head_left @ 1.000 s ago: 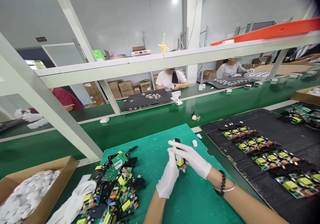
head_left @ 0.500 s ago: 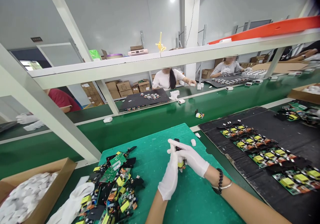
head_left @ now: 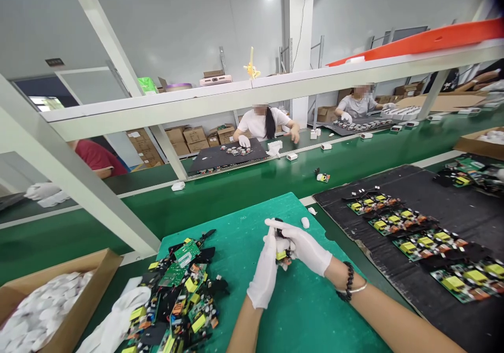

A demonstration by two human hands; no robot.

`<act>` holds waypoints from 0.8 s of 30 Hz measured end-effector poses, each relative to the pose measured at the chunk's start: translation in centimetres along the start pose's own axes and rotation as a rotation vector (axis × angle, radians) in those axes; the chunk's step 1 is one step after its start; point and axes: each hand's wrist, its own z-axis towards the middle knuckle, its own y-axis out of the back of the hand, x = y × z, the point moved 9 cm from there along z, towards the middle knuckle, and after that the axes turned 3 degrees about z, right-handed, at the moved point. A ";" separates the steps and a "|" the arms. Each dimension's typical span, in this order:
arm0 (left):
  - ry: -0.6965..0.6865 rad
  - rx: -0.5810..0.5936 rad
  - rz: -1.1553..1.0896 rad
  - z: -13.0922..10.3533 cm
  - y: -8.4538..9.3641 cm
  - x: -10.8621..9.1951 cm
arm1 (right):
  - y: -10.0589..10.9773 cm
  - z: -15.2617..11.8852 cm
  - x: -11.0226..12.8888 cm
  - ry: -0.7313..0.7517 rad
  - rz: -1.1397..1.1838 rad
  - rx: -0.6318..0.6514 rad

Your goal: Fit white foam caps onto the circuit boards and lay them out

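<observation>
Between my two white-gloved hands is a small circuit board (head_left: 282,255) with a yellow component and a black part sticking up at the top. My left hand (head_left: 264,271) is closed against its left side, fingers pointing up. From the right, my right hand (head_left: 309,248) wraps round the board, its fingertips meeting those of the left. Much of the board is hidden by the gloves. Beneath both hands lies a green mat (head_left: 315,311). Small white pieces, one a rounded cap (head_left: 305,222), lie just beyond my right hand.
A heap of circuit boards (head_left: 185,285) covers the mat's left side. Far left stands a cardboard box (head_left: 106,269) of white pieces. Rows of boards (head_left: 425,243) lie on black cardboard (head_left: 378,177) at right. Beyond runs a green conveyor (head_left: 228,195); co-workers (head_left: 255,127) sit across it.
My hands stay together with slight shifts, and more of the board's yellow component shows. Items on the conveyor have moved right. The co-worker opposite has drawn an arm back.
</observation>
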 end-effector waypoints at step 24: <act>0.111 0.011 -0.248 -1.2 -1.0 -0.9 | -0.6 -1.0 1.2 0.028 -0.156 -0.198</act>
